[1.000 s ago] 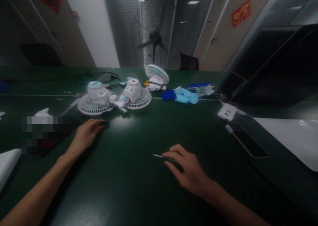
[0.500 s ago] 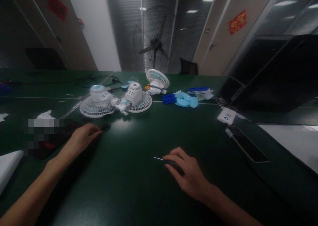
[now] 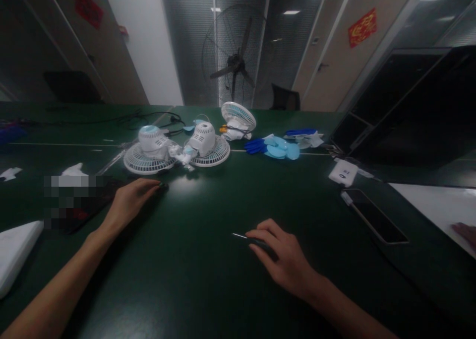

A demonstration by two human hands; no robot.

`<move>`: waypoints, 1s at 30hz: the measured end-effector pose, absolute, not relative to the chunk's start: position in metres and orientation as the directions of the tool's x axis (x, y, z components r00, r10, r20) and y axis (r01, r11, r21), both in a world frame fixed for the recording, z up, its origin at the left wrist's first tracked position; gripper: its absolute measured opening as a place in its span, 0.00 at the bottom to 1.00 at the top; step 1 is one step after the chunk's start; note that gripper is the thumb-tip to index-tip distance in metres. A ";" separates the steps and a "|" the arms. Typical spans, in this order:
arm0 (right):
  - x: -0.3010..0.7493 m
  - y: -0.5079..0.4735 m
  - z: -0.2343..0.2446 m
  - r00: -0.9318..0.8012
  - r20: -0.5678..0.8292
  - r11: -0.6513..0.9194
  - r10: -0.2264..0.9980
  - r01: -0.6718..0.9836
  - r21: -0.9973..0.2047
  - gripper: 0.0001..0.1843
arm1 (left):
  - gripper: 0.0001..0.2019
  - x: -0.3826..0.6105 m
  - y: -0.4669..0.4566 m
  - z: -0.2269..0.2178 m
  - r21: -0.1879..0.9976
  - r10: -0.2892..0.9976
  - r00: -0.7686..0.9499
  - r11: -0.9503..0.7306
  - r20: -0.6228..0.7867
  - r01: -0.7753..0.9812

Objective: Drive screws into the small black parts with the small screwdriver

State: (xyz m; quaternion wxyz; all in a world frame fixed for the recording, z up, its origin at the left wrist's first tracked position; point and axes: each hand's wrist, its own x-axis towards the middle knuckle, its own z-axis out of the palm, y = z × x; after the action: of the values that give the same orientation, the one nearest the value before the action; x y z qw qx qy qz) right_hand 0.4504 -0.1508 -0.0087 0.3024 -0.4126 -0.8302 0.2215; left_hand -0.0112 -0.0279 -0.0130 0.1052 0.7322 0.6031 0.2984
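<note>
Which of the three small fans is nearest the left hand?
The leftmost fan, with the pale blue motor cap, just beyond the left hand. The middle fan and the far fan lie farther right.

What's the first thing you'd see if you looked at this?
Three small white-and-pale-blue plastic fans sit in the middle of the dark green table, with a pile of pale blue fan blades to their right. Nearer, the right hand rests on a thin dark-handled screwdriver, and a tall black standing fan looms behind the table.
</note>
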 end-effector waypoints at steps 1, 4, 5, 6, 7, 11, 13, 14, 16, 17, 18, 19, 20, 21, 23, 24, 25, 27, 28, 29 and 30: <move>0.450 -0.151 -0.009 -0.478 0.319 0.562 0.818 0.549 -0.619 0.14 | 0.31 -0.011 -0.028 -0.013 0.498 0.941 0.102 -0.260 0.322 0.827; 0.451 -0.151 -0.009 -0.483 0.317 0.564 0.816 0.545 -0.621 0.14 | 0.30 -0.009 -0.029 -0.012 0.474 0.941 0.094 -0.248 0.325 0.845; 0.451 -0.150 -0.009 -0.486 0.315 0.565 0.815 0.545 -0.620 0.14 | 0.29 -0.008 -0.029 -0.012 0.470 0.944 0.091 -0.240 0.319 0.849; 0.452 -0.150 -0.010 -0.488 0.315 0.566 0.814 0.545 -0.618 0.14 | 0.29 -0.007 -0.028 -0.013 0.470 0.946 0.090 -0.236 0.312 0.850; 0.452 -0.150 -0.010 -0.490 0.315 0.568 0.813 0.546 -0.616 0.14 | 0.28 -0.006 -0.028 -0.013 0.475 0.949 0.091 -0.233 0.303 0.848; 0.452 -0.150 -0.012 -0.487 0.314 0.565 0.815 0.549 -0.616 0.14 | 0.29 -0.004 -0.026 -0.015 0.507 0.960 0.089 -0.217 0.264 0.834; 0.451 -0.151 -0.012 -0.486 0.309 0.561 0.817 0.547 -0.622 0.15 | 0.30 -0.003 -0.025 -0.016 0.515 0.964 0.083 -0.205 0.251 0.832; 0.451 -0.151 -0.011 -0.485 0.309 0.559 0.818 0.546 -0.623 0.15 | 0.30 -0.002 -0.025 -0.016 0.521 0.965 0.077 -0.201 0.250 0.830; 0.451 -0.151 -0.010 -0.483 0.309 0.559 0.819 0.550 -0.621 0.15 | 0.30 -0.002 -0.025 -0.016 0.538 0.967 0.068 -0.194 0.245 0.821; 0.451 -0.151 -0.009 -0.482 0.312 0.560 0.819 0.551 -0.619 0.14 | 0.30 -0.002 -0.024 -0.016 0.547 0.968 0.061 -0.189 0.243 0.815; 0.451 -0.151 -0.009 -0.482 0.314 0.561 0.818 0.550 -0.618 0.14 | 0.30 -0.003 -0.024 -0.016 0.555 0.970 0.053 -0.182 0.239 0.812; 0.451 -0.151 -0.009 -0.482 0.313 0.561 0.818 0.549 -0.620 0.14 | 0.30 -0.003 -0.024 -0.017 0.561 0.971 0.045 -0.174 0.235 0.809; 0.451 -0.151 -0.009 -0.484 0.311 0.560 0.818 0.549 -0.621 0.14 | 0.30 -0.003 -0.024 -0.017 0.565 0.972 0.041 -0.167 0.230 0.808; 0.451 -0.151 -0.009 -0.485 0.309 0.559 0.818 0.549 -0.621 0.14 | 0.31 -0.003 -0.024 -0.017 0.566 0.974 0.042 -0.164 0.223 0.808; 0.451 -0.151 -0.010 -0.485 0.304 0.557 0.820 0.556 -0.617 0.15 | 0.30 0.001 -0.025 -0.015 0.566 0.976 0.076 -0.180 0.203 0.805; 0.451 -0.151 -0.010 -0.485 0.303 0.558 0.820 0.561 -0.612 0.15 | 0.29 0.006 -0.026 -0.014 0.569 0.977 0.107 -0.196 0.187 0.799; 0.451 -0.151 -0.010 -0.486 0.303 0.559 0.820 0.564 -0.608 0.15 | 0.27 0.013 -0.028 -0.013 0.577 0.975 0.146 -0.216 0.166 0.788; 0.451 -0.150 -0.010 -0.489 0.300 0.560 0.819 0.570 -0.601 0.15 | 0.24 0.034 -0.036 -0.010 0.608 0.964 0.239 -0.262 0.120 0.749; 0.451 -0.150 -0.009 -0.493 0.296 0.561 0.818 0.572 -0.599 0.15 | 0.23 0.047 -0.041 -0.009 0.630 0.951 0.294 -0.288 0.098 0.721; 0.450 -0.150 -0.009 -0.500 0.292 0.565 0.815 0.573 -0.595 0.15 | 0.21 0.062 -0.047 -0.008 0.652 0.932 0.353 -0.318 0.082 0.689; 0.450 -0.149 -0.008 -0.507 0.289 0.569 0.812 0.575 -0.588 0.15 | 0.19 0.077 -0.055 -0.008 0.672 0.909 0.412 -0.347 0.068 0.654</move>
State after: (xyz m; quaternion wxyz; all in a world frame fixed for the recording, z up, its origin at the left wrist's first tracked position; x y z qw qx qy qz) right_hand 0.4498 -0.1492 -0.0078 0.2765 -0.4123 -0.8413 0.2138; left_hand 0.0769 -0.0546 -0.0075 0.2863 0.7898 0.4947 0.2224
